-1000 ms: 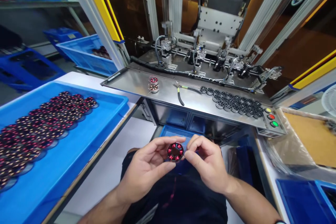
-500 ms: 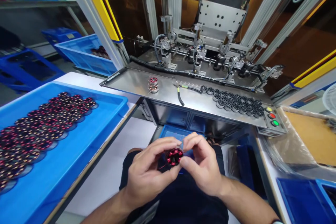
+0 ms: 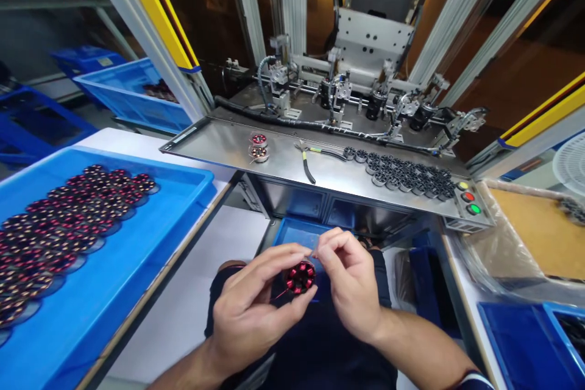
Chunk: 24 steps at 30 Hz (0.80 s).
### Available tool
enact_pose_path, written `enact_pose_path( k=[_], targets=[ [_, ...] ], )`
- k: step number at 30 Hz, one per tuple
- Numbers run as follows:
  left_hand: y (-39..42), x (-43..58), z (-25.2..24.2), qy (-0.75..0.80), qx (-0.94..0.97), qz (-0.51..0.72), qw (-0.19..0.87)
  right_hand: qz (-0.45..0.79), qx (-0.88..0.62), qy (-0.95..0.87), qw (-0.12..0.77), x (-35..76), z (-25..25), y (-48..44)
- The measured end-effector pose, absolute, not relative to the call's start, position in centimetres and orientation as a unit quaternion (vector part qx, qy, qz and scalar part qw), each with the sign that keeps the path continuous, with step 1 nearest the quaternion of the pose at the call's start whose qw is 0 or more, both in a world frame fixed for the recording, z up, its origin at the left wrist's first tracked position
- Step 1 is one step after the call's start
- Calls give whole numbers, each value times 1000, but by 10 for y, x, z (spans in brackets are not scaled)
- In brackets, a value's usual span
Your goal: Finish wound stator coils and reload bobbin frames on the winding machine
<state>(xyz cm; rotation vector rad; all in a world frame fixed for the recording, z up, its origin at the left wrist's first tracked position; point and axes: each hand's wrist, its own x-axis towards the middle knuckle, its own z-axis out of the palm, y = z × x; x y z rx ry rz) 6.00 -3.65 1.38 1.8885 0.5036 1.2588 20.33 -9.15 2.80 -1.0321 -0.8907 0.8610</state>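
My left hand (image 3: 256,304) is closed round the rim of a motor stator (image 3: 300,278) wound with red wire, its open face turned up toward me. A loose wire end (image 3: 280,295) sticks out at the stator's lower left. Just off the stator's upper right edge, my right hand (image 3: 350,280) pinches what looks like another thin wire end (image 3: 314,253) between thumb and forefinger; the fingertips mostly cover it. Both hands are over my lap, in front of the metal bench (image 3: 219,143).
Wound stators (image 3: 86,213) fill part of a blue tray (image 3: 183,186) on the left. On the bench lie two wound stators (image 3: 259,149), green-handled cutting pliers (image 3: 307,164), and several black bare stators (image 3: 411,173). A button box (image 3: 470,204) sits at right; machine fixtures (image 3: 338,91) stand behind.
My right thumb has come away from the stator's face, and the right fingers now pinch at its upper edge. The stator has turned slightly in my left hand. The view has shifted a little.
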Motion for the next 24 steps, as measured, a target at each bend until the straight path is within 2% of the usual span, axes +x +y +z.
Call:
enact_pose_path(
  k=[3,7,13,17,24],
  targets=[
    [-37,61,16,208,723,499,429,429,-429,-360,708,203,23,-92],
    [-36,60,24,222,694,494,474,452,-368,-416,698,206,17,-98],
    [-36,59,28,216,702,488,471,394,-417,-436,693,210,21,-103],
    [-37,57,28,217,725,481,444,397,-417,-454,680,211,27,-105],
    [-40,58,35,209,735,481,430,311,-422,-507,684,215,31,-108]
  ],
)
